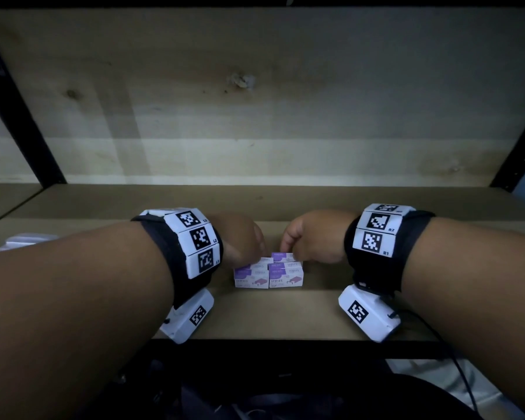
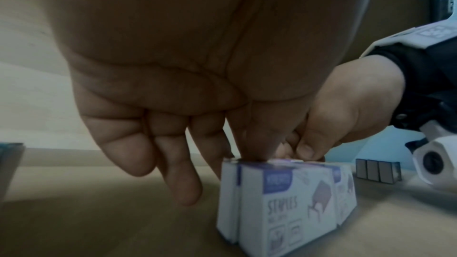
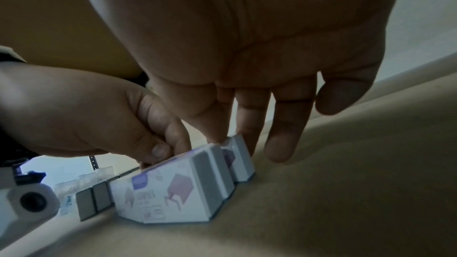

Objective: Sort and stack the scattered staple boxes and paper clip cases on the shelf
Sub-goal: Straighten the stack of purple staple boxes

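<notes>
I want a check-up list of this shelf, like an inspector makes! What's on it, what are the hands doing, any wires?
Surface: brown shelf board, wooden back panel behind.
Job's things: white-and-purple staple boxes grouped side by side in rows; clear plastic cases off to the left.
Clutter: dark grey blocks beside the boxes.
Hands: left hand and right hand both have fingertips on the box tops; grip unclear.
Cables: black cable from the right wrist camera.
Surroundings: black shelf posts; dim light.
</notes>
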